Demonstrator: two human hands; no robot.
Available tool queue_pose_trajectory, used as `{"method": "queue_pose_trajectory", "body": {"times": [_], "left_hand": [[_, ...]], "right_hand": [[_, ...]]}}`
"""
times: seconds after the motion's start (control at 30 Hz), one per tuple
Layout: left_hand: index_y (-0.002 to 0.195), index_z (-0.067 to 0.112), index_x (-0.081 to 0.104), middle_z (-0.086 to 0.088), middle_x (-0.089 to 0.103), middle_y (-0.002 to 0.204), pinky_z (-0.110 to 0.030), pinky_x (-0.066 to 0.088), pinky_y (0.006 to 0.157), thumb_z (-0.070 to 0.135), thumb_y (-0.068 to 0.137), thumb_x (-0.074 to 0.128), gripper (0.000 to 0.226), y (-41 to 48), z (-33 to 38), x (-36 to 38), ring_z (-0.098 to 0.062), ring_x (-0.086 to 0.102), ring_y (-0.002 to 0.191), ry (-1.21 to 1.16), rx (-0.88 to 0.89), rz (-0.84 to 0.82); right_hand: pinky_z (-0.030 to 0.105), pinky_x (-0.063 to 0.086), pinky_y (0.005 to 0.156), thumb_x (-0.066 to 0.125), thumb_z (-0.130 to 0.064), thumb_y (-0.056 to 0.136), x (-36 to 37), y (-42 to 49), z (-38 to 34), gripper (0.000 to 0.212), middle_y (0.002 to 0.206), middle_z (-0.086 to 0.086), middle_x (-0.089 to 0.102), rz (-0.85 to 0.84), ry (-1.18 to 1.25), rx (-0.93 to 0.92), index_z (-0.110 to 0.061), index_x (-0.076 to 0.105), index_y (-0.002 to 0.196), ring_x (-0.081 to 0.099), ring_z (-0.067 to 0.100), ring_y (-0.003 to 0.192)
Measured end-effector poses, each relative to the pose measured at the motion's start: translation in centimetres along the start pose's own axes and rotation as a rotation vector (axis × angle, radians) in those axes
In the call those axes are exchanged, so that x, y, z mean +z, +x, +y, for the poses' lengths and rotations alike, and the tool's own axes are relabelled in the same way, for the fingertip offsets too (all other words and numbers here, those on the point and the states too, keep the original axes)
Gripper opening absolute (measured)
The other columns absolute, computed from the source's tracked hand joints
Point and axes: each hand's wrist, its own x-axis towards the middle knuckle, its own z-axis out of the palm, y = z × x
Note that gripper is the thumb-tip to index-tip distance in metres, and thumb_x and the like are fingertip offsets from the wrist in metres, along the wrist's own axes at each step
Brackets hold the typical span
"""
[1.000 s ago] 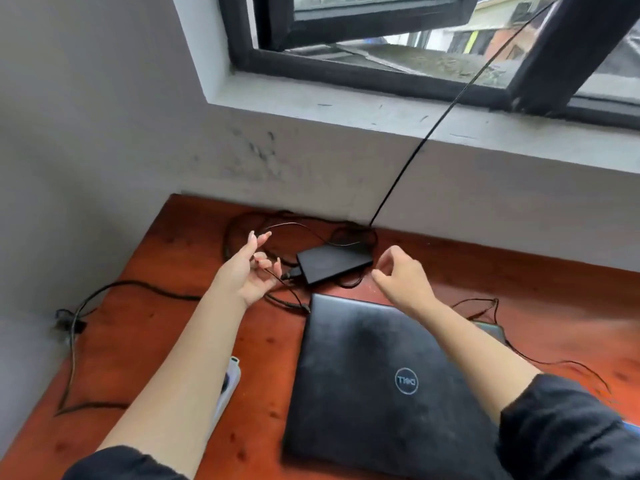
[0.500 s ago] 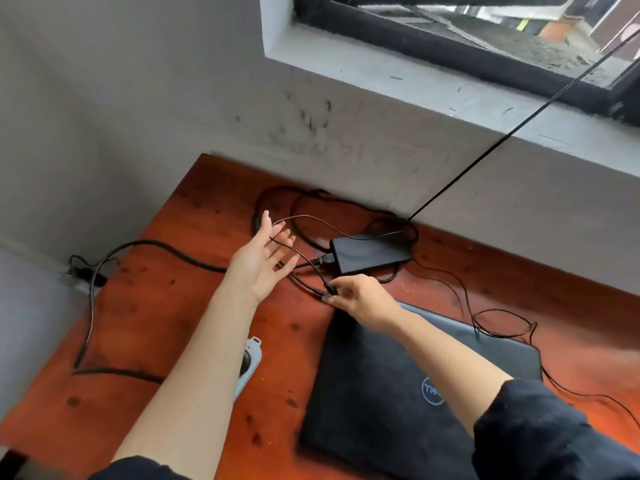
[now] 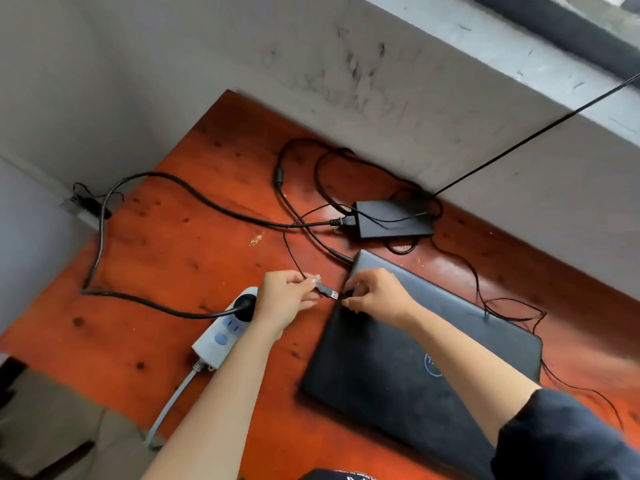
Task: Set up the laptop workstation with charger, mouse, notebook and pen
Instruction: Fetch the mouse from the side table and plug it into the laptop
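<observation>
A closed black laptop (image 3: 415, 348) lies on the red-brown wooden desk (image 3: 166, 258). Behind it sits the black charger brick (image 3: 391, 218), its thick cable running left and round to a white power strip (image 3: 225, 330). A charger plug (image 3: 343, 257) meets the laptop's far left corner. My left hand (image 3: 287, 299) pinches a thin black cable with a USB plug (image 3: 327, 292), the plug's metal end pointing at the laptop's left edge. My right hand (image 3: 377, 297) rests on that edge, fingertips curled at the side just right of the plug. Mouse, notebook and pen are out of view.
Thin black wires (image 3: 502, 306) loop along the laptop's right side. A taut black cable (image 3: 536, 133) rises from the desk toward the window sill. Grey wall borders the desk at the back and left. The power strip's grey cord (image 3: 173, 403) drops off the front-left edge.
My left hand went from open to gripping the thin cable's USB plug and came nearer the laptop's left edge. My right hand slid down that edge. The view tilted down and left.
</observation>
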Motion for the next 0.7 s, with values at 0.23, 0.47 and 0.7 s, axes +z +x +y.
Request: {"method": "queue_pose_trajectory", "body": {"times": [0.23, 0.47, 0.7], "left_hand": [[0.085, 0.007, 0.071, 0.0, 0.066, 0.073, -0.041, 0.059, 0.075, 0.013, 0.09, 0.063, 0.011, 0.4, -2.7, -0.8, -0.024, 0.066, 0.076, 0.271, 0.128, 0.025], [0.077, 0.024, 0.065, -0.001, 0.069, 0.078, -0.046, 0.058, 0.078, 0.018, 0.09, 0.063, 0.015, 0.4, -4.2, -0.1, -0.024, 0.068, 0.084, 0.254, 0.215, 0.079], [0.083, 0.008, 0.068, -0.006, 0.068, 0.073, -0.036, 0.061, 0.069, 0.013, 0.091, 0.061, 0.012, 0.5, -4.2, 1.1, -0.022, 0.069, 0.074, 0.097, 0.174, 0.102]], "right_hand": [[0.023, 0.051, 0.052, 0.071, -0.015, 0.082, 0.7, -0.3, 1.0, 0.018, 0.061, 0.006, 0.067, -0.01, 0.143, 0.174, -0.011, 0.059, 0.069, 0.063, 0.016, 0.051], [0.031, 0.047, 0.059, 0.052, -0.039, 0.095, 0.6, -0.9, 1.7, 0.043, 0.056, -0.005, 0.059, 0.195, -0.096, 0.148, -0.003, 0.062, 0.073, 0.058, 0.019, 0.056], [0.033, 0.036, 0.056, 0.044, -0.048, 0.096, 0.9, -0.8, 1.7, 0.043, 0.066, -0.002, 0.053, 0.132, -0.24, 0.116, -0.011, 0.048, 0.075, 0.051, 0.024, 0.068]]}}
